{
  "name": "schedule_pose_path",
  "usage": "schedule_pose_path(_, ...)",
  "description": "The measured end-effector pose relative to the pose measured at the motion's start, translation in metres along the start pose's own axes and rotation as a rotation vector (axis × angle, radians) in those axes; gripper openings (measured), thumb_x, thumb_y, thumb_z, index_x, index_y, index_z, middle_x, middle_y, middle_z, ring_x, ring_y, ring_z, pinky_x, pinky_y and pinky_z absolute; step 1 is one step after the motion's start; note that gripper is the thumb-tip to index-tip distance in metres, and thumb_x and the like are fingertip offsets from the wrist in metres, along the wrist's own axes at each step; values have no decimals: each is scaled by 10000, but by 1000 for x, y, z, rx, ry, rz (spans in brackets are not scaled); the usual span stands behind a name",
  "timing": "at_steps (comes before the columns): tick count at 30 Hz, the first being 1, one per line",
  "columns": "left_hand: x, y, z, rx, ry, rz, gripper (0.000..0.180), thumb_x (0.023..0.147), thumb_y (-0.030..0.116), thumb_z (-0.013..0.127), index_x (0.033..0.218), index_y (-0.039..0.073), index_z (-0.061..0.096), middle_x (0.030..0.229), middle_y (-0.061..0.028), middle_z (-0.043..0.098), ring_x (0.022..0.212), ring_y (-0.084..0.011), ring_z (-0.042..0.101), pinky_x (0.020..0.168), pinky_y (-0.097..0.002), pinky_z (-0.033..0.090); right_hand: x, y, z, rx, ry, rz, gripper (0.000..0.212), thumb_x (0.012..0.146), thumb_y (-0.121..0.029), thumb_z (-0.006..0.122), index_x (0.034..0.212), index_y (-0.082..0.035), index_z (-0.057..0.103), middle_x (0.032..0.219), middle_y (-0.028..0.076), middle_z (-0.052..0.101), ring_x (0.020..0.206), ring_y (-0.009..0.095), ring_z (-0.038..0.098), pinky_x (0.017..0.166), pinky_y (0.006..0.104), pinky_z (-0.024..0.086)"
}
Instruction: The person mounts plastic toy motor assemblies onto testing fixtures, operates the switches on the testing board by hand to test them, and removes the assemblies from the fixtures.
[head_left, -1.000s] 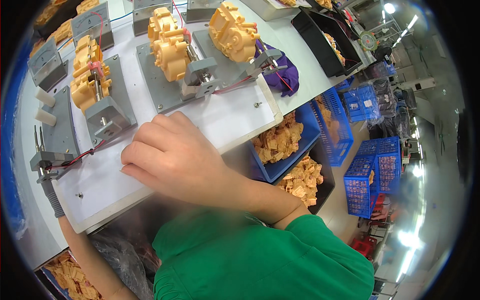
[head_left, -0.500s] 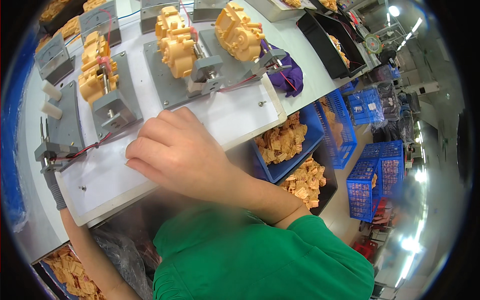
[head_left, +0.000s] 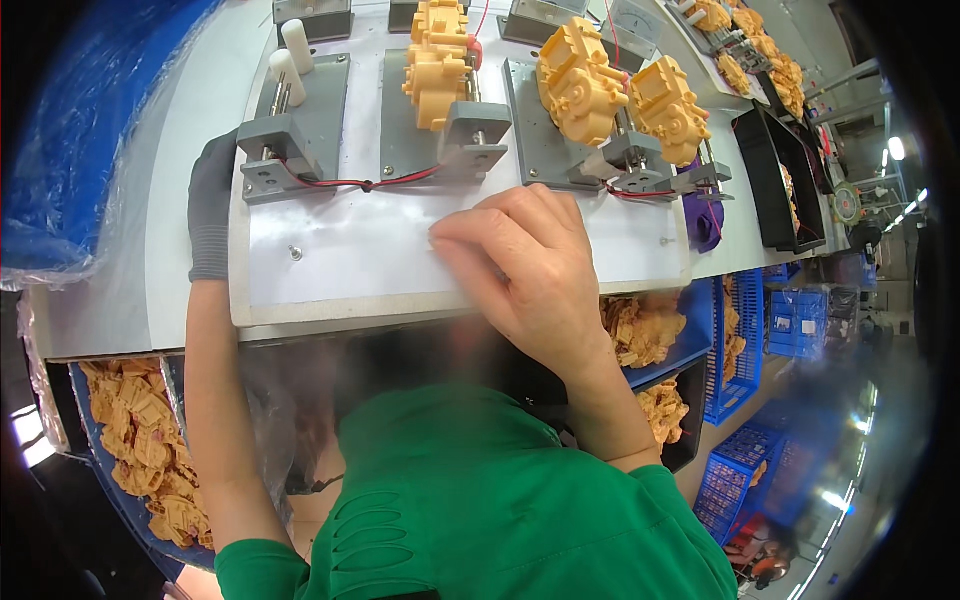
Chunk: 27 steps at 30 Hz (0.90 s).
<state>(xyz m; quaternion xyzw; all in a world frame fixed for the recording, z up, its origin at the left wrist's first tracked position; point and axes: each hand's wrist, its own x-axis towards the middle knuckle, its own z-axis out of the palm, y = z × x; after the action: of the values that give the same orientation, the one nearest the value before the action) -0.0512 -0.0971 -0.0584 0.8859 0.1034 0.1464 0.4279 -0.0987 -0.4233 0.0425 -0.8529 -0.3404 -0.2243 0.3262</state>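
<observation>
My right hand point(head_left: 540, 270), bare, hovers over the front of the white board point(head_left: 350, 255). Its fingers are curled, thumb and forefinger tips together; anything between them is too small to make out. My left hand point(head_left: 212, 195), in a dark grey glove, is beside the board's left edge, its fingers hidden. The nearest fixture point(head_left: 310, 130) carries two white posts point(head_left: 296, 50) and metal pins, with no yellow part on it. Yellow plastic gear housings stand on the other fixtures: one at the middle point(head_left: 437, 80), one right of it point(head_left: 580, 85) and one farther right point(head_left: 670, 110).
Red and black wires point(head_left: 400, 178) run between the fixtures. Grey meters point(head_left: 540, 20) line the back. A black tray point(head_left: 780, 180) stands at right, near a purple cloth point(head_left: 704, 220). Below the table are blue bins point(head_left: 690, 340) of yellow parts; another pile point(head_left: 140, 440) sits lower left.
The view has swung left, bringing the left fixture and gloved hand more fully into sight. My right hand stays over the board front, thumb and forefinger now showing pinched.
</observation>
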Motion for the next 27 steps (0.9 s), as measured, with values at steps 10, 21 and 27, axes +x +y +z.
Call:
schedule_pose_path(10, 5, 14, -5, 191, 58, 269, 368, 898, 149, 517, 1240, 38, 597, 1198, -155, 612, 1126, -333, 561, 978, -376, 434, 0, 0, 1, 1, 1, -8, 105, 775, -95, 753, 831, -105, 664, 777, 8, 577, 739, 213, 550, 672, 345, 402)
schedule_pose_path(21, 1, 12, -2, 23, 14, 60, 375, 894, 173, 528, 1239, 48, 604, 1200, -156, 611, 1126, -337, 560, 978, -378, 432, 0, 1, 0, 23, -30, -51, 118, 764, -109, 762, 811, -120, 654, 776, -8, 570, 746, 202, 545, 687, 346, 391)
schedule_pose_path(27, 6, 9, -4, 241, 57, 279, 376, 890, 177, 531, 1234, 45, 605, 1201, -159, 612, 1125, -341, 560, 975, -380, 435, 0, -1, 0, 41, 21, 2, 150, 766, -134, 775, 856, -109, 657, 794, -2, 590, 734, 212, 538, 680, 350, 389)
